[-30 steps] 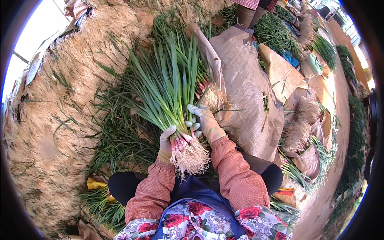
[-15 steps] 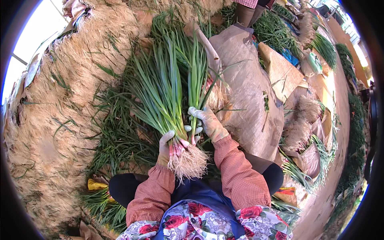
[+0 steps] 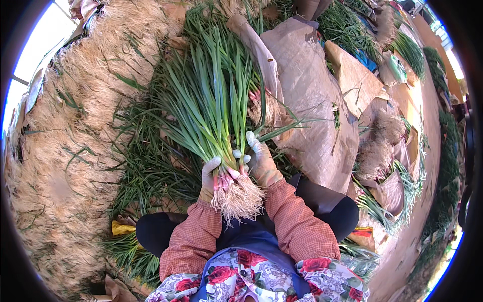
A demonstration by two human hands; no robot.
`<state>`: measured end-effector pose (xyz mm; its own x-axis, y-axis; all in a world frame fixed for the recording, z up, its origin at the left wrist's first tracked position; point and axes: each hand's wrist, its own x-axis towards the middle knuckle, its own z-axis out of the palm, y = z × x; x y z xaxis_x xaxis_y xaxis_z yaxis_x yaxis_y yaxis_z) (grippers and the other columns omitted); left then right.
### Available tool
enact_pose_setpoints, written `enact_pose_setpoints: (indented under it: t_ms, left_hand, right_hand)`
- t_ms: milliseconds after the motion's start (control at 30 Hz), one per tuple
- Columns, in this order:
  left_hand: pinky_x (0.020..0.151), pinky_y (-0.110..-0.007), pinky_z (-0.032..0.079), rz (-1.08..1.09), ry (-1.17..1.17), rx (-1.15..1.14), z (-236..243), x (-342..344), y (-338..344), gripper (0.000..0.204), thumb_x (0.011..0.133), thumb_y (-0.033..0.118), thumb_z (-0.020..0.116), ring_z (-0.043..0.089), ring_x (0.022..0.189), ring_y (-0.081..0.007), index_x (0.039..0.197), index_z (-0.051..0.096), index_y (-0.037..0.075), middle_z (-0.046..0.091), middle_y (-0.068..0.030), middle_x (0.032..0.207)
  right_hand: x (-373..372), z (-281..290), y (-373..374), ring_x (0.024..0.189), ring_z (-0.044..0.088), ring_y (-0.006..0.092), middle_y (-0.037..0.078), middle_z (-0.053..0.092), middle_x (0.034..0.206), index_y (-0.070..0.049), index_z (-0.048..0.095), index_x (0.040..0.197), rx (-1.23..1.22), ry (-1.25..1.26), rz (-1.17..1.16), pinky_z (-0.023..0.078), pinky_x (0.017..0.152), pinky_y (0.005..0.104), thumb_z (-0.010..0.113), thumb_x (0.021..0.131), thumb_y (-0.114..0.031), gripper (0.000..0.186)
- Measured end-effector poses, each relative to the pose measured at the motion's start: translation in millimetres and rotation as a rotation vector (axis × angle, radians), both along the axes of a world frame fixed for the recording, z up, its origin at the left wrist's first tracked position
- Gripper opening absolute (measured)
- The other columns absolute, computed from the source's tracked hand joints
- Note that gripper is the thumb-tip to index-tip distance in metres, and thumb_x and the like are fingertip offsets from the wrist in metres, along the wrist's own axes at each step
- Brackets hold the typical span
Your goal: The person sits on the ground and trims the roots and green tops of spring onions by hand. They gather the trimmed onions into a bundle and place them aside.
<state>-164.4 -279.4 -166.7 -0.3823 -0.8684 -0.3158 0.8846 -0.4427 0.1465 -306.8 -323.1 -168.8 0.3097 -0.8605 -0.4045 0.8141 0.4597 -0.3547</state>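
A thick bunch of green onions (image 3: 211, 100) with long green leaves, pink stems and a pale root tuft (image 3: 237, 197) stands in front of me. My left hand (image 3: 209, 177), in a dirty glove, grips the bunch just above the roots on its left side. On the right side my gloved right hand (image 3: 260, 160) closes around the same stems, fingers wrapped toward the left hand. The leaves fan up and away from me.
Heaps of pale dry roots (image 3: 65, 151) fill the left. Loose green leaves (image 3: 146, 171) lie under the bunch. Brown woven sacks (image 3: 314, 110) lie to the right, with more bundled onions (image 3: 382, 151) beyond. My dark trousers (image 3: 322, 206) show below.
My right hand has moved in from the side and closed onto the stems next to the left hand. The bunch has been drawn upright and tighter.
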Motion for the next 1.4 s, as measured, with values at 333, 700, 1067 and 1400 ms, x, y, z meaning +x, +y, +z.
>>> enact_pose_setpoints:
  t_ms: [333,700,1067,1400]
  left_hand:
    - [0.082,-0.044,0.053,-0.051,-0.018,-0.12,-7.4,-2.4,-1.0,0.051,0.087,0.039,0.059,0.06,0.096,-0.032,0.12,0.05,0.001,0.056,-0.0191,0.111]
    - [0.084,-0.041,0.052,-0.066,-0.02,-0.1,0.9,11.9,14.6,0.044,0.084,0.027,0.062,0.06,0.097,-0.0295,0.117,0.053,-0.001,0.057,-0.0187,0.106]
    - [0.057,-0.029,0.053,-0.123,-0.181,-0.014,13.1,-7.3,6.1,0.048,0.084,0.025,0.06,0.061,0.067,-0.025,0.116,0.053,-0.011,0.064,-0.0261,0.099]
    - [0.087,-0.04,0.052,-0.026,-0.028,-0.089,26.1,-9.9,17.9,0.037,0.088,0.031,0.061,0.059,0.095,-0.0278,0.111,0.054,0.004,0.055,-0.013,0.104]
  right_hand:
    - [9.5,15.4,9.6,0.055,0.052,0.013,0.002,0.053,0.069,-0.008,0.055,0.09,-0.039,-0.132,-0.219,0.044,0.044,0.0228,0.047,0.097,-0.023,0.018]
    - [-44.8,81.4,-79.5,0.044,0.039,0.0086,-0.006,0.046,0.056,-0.001,0.061,0.11,0.16,0.948,0.167,0.033,0.042,0.0239,0.063,0.089,-0.032,0.037]
    - [-7.7,4.5,-50.6,0.083,0.063,0.0424,0.018,0.066,0.091,-0.003,0.062,0.098,-0.812,1.883,-0.12,0.05,0.081,0.0455,0.062,0.085,-0.027,0.028]
    - [-78.7,0.5,-66.2,0.041,0.036,0.01,-0.003,0.044,0.056,-0.012,0.053,0.075,-0.113,0.142,-0.363,0.027,0.038,0.0248,0.057,0.09,-0.037,0.029]
